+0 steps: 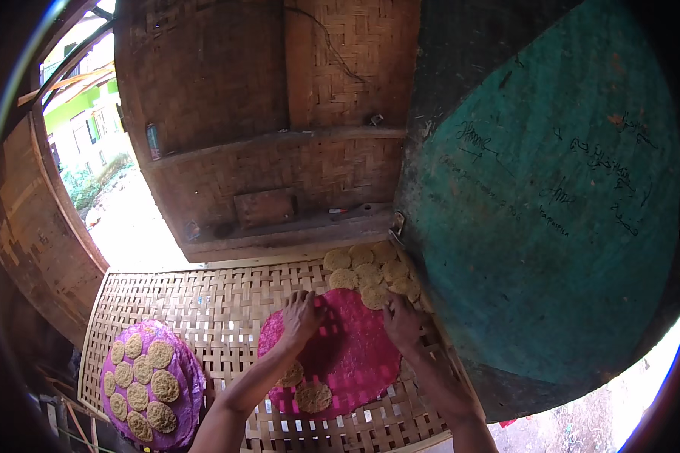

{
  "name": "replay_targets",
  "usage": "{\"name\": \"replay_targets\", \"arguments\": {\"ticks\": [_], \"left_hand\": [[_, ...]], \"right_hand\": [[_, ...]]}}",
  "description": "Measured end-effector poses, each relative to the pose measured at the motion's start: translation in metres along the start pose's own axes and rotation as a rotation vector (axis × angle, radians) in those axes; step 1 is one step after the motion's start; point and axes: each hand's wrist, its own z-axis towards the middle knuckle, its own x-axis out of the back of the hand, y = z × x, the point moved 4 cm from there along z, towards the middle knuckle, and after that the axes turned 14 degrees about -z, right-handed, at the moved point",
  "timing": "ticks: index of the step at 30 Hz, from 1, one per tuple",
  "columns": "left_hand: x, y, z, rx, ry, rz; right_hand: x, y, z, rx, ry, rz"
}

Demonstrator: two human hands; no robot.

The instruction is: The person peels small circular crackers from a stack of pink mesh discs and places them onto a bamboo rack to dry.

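Note:
A round bright pink sheet (355, 347) lies on a slatted woven bamboo rack in front of me. My left hand (302, 317) is over its upper left edge, fingers curled down; what they hold, if anything, is hidden. At the sheet's upper right, my right hand (402, 321) has its fingertips closed at the edge of a flat, round, tan cake (373, 296). That cake borders a group of similar cakes (364, 274) laid on the rack's far right corner. Two more sit at the sheet's lower left, one cake (313, 396) in plain sight and another partly behind my left forearm.
On the rack's left end, a second pink-purple round sheet (193, 377) carries several tan cakes. A green board (544, 226) with handwriting rises along the right side. Behind the rack stands a woven wall (347, 166) with a wooden ledge (302, 234). Daylight enters through an opening at left.

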Motion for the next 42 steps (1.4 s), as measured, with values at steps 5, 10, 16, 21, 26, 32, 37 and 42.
{"name": "replay_targets", "arguments": {"ticks": [5,10,16,21,26,32,37,42], "left_hand": [[0.029,-0.012,-0.029,0.027,-0.091,-0.099],[0.063,-0.022,-0.065,0.178,-0.072,-0.108],[0.139,-0.041,-0.121,0.437,0.016,-0.058],[0.153,0.008,-0.137,0.188,0.135,0.025],[0.14,0.056,-0.173,0.123,-0.21,-0.143],[0.151,0.075,-0.216,0.094,-0.452,-0.204],[0.159,0.083,-0.209,0.171,-0.506,-0.24],[0.159,0.073,-0.206,0.191,-0.561,-0.208]], "right_hand": [[0.023,-0.057,-0.053,0.236,-0.1,-0.077],[0.014,-0.068,-0.077,0.276,-0.167,0.031],[0.036,-0.084,-0.076,0.282,-0.236,0.087],[-0.008,-0.026,-0.016,0.095,-0.123,-0.187],[-0.02,-0.006,0.04,-0.021,-0.269,-0.511],[-0.037,0.002,0.051,-0.122,-0.434,-0.459],[-0.041,0.019,0.06,-0.25,-0.419,-0.174],[-0.016,-0.013,0.066,-0.339,-0.605,-0.192]]}}
